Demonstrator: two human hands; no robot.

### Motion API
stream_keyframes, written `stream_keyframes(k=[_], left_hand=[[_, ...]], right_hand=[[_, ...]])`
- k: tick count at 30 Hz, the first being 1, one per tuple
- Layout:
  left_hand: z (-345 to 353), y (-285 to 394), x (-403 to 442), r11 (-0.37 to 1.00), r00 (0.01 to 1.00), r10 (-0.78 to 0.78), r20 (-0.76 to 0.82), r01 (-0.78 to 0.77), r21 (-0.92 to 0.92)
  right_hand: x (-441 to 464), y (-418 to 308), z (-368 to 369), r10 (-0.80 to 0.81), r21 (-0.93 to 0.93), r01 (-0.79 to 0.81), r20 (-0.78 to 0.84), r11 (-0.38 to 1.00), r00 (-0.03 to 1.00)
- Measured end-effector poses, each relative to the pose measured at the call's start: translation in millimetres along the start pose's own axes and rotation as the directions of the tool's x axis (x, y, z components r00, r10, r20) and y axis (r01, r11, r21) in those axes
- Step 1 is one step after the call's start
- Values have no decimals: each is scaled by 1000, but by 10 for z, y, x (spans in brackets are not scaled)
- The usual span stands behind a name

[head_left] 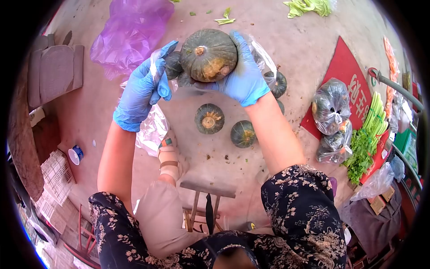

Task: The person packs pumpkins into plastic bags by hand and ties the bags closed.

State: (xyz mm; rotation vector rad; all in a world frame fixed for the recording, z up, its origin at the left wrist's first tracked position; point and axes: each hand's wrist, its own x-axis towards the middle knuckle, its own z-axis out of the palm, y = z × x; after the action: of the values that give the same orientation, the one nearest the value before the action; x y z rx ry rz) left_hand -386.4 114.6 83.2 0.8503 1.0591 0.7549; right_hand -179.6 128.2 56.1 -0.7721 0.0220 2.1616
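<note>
Both hands wear blue gloves. My right hand [245, 78] is wrapped round the right side of a large green pumpkin [209, 54] with a yellow-brown patch. My left hand [144, 85], left of that pumpkin, pinches the rim of a clear plastic bag [154, 67]. Part of the bag spreads beneath and behind the held pumpkin, and another dark pumpkin [173, 66] shows between my hands. On the floor below lie two smaller pumpkins, one [209, 119] stem up and one [243, 134] to its right. Beyond my right wrist sits another pumpkin [278, 84].
A purple plastic bag [130, 33] lies at the upper left. Bagged pumpkins [331, 105] rest by a red sheet [342, 67] on the right, beside leafy celery [367, 139]. A small wooden stool [207, 188] stands between the legs. A blue-and-white cup [75, 155] lies left.
</note>
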Motion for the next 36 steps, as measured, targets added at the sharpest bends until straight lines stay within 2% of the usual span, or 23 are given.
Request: stream_keyframes(k=[2, 3, 6, 8, 9, 15, 18, 21, 24, 25, 27, 28, 30, 33, 34, 36], left_hand=[[73, 14, 14, 999, 1000, -30, 1, 30, 37], [133, 31, 25, 997, 999, -44, -13, 44, 69], [219, 18, 43, 994, 996, -79, -35, 82, 75], [224, 27, 59, 991, 994, -104, -31, 107, 86], [203, -6, 59, 997, 997, -80, -5, 80, 13], [192, -8, 42, 993, 993, -110, 44, 109, 37], [229, 63, 3, 987, 994, -110, 10, 108, 118], [221, 107, -92, 963, 993, -52, -106, 78, 259], [174, 97, -241, 903, 982, 142, -123, -78, 423], [180, 117, -275, 877, 990, 76, -120, -9, 480], [207, 154, -312, 802, 990, -63, -123, 123, 584], [206, 160, -317, 876, 991, -112, -76, 134, 463], [181, 165, -324, 965, 982, -188, 36, 178, 195], [114, 131, -340, 992, 992, -124, 14, 124, -3], [84, 109, -358, 991, 994, -112, 7, 112, -70], [-40, 50, -390, 954, 979, -197, 58, 205, -220]], right_hand=[[-71, -4, -9, 65, 146, -71, 42, 987, 997], [-107, 0, 63, 59, 112, -58, -6, 992, 998], [-15, 73, -145, 119, 168, -146, 160, 975, 980], [-1, 103, -213, 77, 155, -100, 150, 983, 986], [0, 110, -228, 55, 148, -77, 145, 986, 988], [-19, 121, -317, 67, 196, -110, 213, 974, 975], [-44, 136, -306, 61, 149, -86, 169, 985, 984], [-81, 157, -274, 15, 53, -22, 130, 998, 991], [-72, 225, -260, 2, 122, -29, 212, 992, 977], [-85, 259, -216, -26, 104, 10, 158, 995, 987], [-108, 308, -122, -12, 83, -1, 161, 997, 987], [-134, 345, -78, -6, 72, -5, 159, 997, 987], [-198, 498, 21, -87, -139, 106, 137, 985, 987], [-251, 603, 68, -156, -314, 205, 176, 927, 972], [-237, 624, 53, -222, -445, 282, 184, 850, 958], [-230, 669, -12, -337, -677, 388, 214, 625, 917]])
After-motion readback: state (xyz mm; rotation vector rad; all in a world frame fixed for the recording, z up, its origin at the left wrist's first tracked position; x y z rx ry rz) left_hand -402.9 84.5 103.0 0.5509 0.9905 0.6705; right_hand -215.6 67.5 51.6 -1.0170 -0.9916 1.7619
